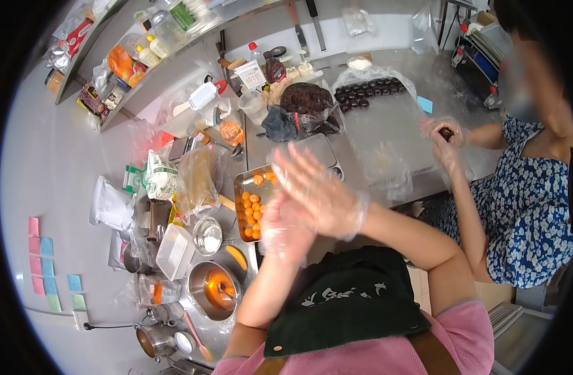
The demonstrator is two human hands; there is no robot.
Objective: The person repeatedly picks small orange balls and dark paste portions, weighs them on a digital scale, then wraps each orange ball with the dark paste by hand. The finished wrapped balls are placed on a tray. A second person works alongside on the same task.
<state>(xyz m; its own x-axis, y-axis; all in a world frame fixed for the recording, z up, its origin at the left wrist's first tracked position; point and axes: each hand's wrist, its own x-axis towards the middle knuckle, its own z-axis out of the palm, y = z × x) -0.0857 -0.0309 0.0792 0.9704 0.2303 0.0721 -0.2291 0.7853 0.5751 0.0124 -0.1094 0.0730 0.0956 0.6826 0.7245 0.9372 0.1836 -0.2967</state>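
Note:
My left hand (285,226) and my right hand (324,199), both in clear plastic gloves, press palm to palm above the counter. The right hand lies over the left with its fingers stretched out, smeared by motion. Most of the left hand's fingers are hidden behind it. Whether anything sits between the palms cannot be seen. Just left of them, partly covered by my hands, is a metal tray (237,215) with several orange balls (249,209) in it.
A steel bowl (196,290) of orange liquid, a small powder bowl (207,236) and a yellow-orange scraper (236,257) stand nearby. Far right, a co-worker's gloved hands (449,147) hold a dark ball (446,134) beside a plastic-covered tray (386,137) with dark balls (370,94).

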